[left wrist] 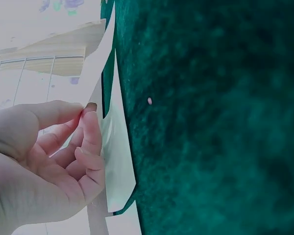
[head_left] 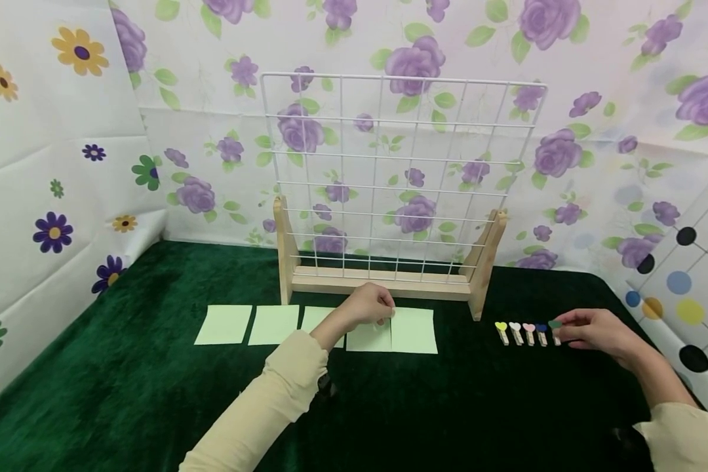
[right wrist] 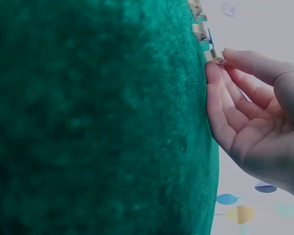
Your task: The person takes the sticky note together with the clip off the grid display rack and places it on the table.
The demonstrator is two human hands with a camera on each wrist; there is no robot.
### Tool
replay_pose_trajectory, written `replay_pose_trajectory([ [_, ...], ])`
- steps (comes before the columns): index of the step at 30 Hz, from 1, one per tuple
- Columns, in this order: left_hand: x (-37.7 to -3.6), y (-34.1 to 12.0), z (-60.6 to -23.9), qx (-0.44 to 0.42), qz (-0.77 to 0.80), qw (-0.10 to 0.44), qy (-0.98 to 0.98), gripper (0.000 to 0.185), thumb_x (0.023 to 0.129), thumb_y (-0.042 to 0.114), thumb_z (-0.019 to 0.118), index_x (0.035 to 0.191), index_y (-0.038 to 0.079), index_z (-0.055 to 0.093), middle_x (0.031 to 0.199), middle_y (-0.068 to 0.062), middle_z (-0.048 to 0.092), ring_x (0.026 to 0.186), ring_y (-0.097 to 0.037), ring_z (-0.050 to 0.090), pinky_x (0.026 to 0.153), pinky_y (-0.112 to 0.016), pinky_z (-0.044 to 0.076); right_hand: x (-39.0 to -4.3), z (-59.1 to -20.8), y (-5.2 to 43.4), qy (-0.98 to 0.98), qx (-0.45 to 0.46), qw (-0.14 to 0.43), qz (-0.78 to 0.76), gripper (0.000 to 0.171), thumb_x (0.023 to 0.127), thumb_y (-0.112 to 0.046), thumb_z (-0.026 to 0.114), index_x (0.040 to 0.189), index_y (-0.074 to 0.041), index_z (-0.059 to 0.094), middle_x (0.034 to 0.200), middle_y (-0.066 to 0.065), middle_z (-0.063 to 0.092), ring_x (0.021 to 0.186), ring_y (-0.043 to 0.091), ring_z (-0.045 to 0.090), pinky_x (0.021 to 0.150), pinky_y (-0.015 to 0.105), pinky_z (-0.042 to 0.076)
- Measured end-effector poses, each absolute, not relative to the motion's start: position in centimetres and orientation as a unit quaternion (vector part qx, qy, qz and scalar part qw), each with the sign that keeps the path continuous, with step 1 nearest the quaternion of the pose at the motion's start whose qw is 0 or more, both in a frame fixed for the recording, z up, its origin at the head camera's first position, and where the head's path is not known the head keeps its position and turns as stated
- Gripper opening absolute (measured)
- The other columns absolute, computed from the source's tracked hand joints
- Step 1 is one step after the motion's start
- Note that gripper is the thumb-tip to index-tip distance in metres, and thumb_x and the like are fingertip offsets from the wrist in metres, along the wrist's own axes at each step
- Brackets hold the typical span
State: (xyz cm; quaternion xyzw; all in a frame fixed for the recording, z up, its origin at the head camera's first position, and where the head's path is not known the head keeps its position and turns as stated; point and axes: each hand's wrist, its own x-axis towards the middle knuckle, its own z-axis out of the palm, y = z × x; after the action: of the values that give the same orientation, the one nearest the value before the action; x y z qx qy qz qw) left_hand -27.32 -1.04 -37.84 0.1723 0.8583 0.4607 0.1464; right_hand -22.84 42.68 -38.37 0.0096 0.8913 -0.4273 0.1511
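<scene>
Pale green paper sheets (head_left: 223, 325) lie in a row before a white wire grid rack. My left hand (head_left: 362, 305) pinches the rightmost sheet (head_left: 414, 332) at its upper left corner between thumb and index finger; in the left wrist view that sheet (left wrist: 99, 61) slants up to the fingertips. The hand and wrist cover parts of the neighbouring sheets. To the right stands a row of small wooden clothespins with heart tops, such as a yellow one (head_left: 501, 333). My right hand (head_left: 596, 334) pinches the green-heart clothespin (head_left: 555, 325) at the row's right end, seen from below in the right wrist view (right wrist: 215, 55).
The wire grid (head_left: 395, 157) rises from a wooden stand (head_left: 383, 285) just behind the sheets. Dark green velvety cloth (head_left: 448, 406) covers the table. Floral sheeting (head_left: 212, 118) hangs at the back, with patterned sheeting at both sides.
</scene>
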Motion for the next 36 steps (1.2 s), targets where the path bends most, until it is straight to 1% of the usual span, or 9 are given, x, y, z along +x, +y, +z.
replay_pose_trajectory([
  [9, -27.34, -0.63, -37.47, 0.161, 0.459, 0.143, 0.862, 0.007, 0.090, 0.002, 0.064, 0.084, 0.000, 0.067, 0.081, -0.006, 0.061, 0.063, -0.019, 0.063, 0.056, -0.025, 0.044, -22.79, -38.91, 43.03, 0.888, 0.015, 0.154, -0.434, 0.051, 0.093, -0.022, 0.066, 0.123, 0.015, 0.051, 0.105, 0.010, 0.066, 0.092, 0.015, 0.064, 0.078, 0.033, 0.055],
  [16, -27.50, -0.64, -37.69, 0.160, 0.466, 0.145, 0.858, 0.006, 0.089, 0.002, 0.065, 0.085, -0.001, 0.068, 0.082, -0.006, 0.061, 0.063, -0.020, 0.064, 0.057, -0.026, 0.046, -22.85, -38.79, 42.85, 0.887, 0.018, 0.152, -0.436, 0.050, 0.092, -0.023, 0.068, 0.122, 0.015, 0.052, 0.105, 0.009, 0.064, 0.090, 0.013, 0.063, 0.078, 0.032, 0.055],
  [25, -27.67, -0.42, -37.99, 0.168, 0.455, 0.141, 0.863, 0.007, 0.088, 0.001, 0.066, 0.084, -0.002, 0.070, 0.082, -0.006, 0.062, 0.060, -0.018, 0.063, 0.055, -0.023, 0.045, -23.00, -38.98, 42.76, 0.892, 0.021, 0.149, -0.427, 0.049, 0.092, -0.024, 0.069, 0.120, 0.013, 0.055, 0.106, 0.009, 0.063, 0.091, 0.013, 0.062, 0.078, 0.033, 0.055],
  [36, -27.63, -0.22, -37.86, 0.172, 0.430, 0.137, 0.876, 0.008, 0.089, 0.001, 0.066, 0.082, 0.000, 0.070, 0.075, -0.005, 0.064, 0.057, -0.016, 0.063, 0.054, -0.023, 0.046, -22.92, -38.76, 42.73, 0.897, 0.015, 0.148, -0.417, 0.051, 0.092, -0.024, 0.068, 0.123, 0.013, 0.053, 0.110, 0.012, 0.062, 0.092, 0.014, 0.061, 0.078, 0.033, 0.055],
])
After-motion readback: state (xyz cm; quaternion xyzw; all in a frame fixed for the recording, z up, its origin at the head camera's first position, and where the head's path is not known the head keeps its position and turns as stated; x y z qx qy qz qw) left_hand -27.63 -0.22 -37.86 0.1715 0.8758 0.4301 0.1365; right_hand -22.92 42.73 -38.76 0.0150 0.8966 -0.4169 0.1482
